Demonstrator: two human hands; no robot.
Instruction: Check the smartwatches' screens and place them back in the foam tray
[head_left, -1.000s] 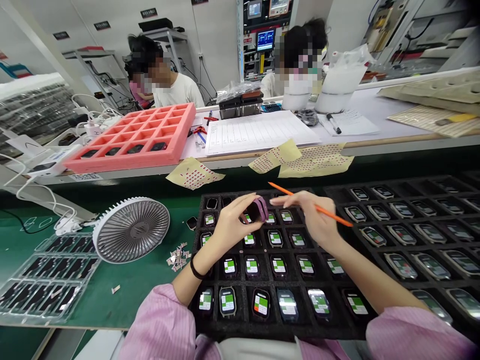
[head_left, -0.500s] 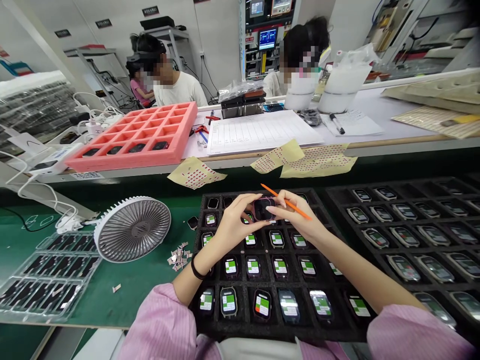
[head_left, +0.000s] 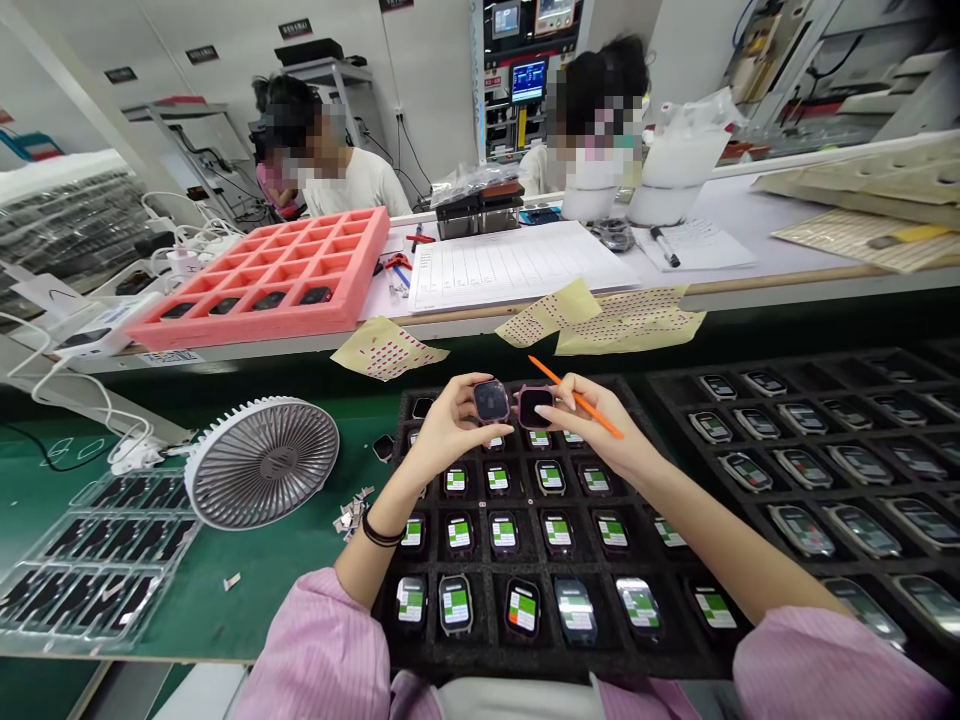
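Note:
Over the upper part of the black foam tray (head_left: 480, 497), my left hand (head_left: 448, 412) pinches a dark-screened smartwatch (head_left: 491, 400) by its edges. Close on its right, a second smartwatch (head_left: 535, 407) with a pinkish frame and black screen is gripped by my right hand (head_left: 592, 415). That hand also carries an orange stick (head_left: 570, 392), slanting up to the left between thumb and fingers. Beneath both hands, several watches lie in the tray's compartments, many with green and white screens, such as the lit watch (head_left: 550, 477). Part of the tray's upper rows is hidden by my hands.
A round fan (head_left: 262, 462) stands left of the tray, beside small scraps (head_left: 352, 513). Further left lie clear plastic trays (head_left: 97, 550). A second black watch tray (head_left: 750, 520) is at right. The raised shelf holds a pink foam tray (head_left: 262, 330) and paper sheets (head_left: 517, 265). People sit beyond.
The two watches have come into separate view side by side; my left hand has moved slightly left with one, its screen now facing me. My right hand still holds the orange stick.

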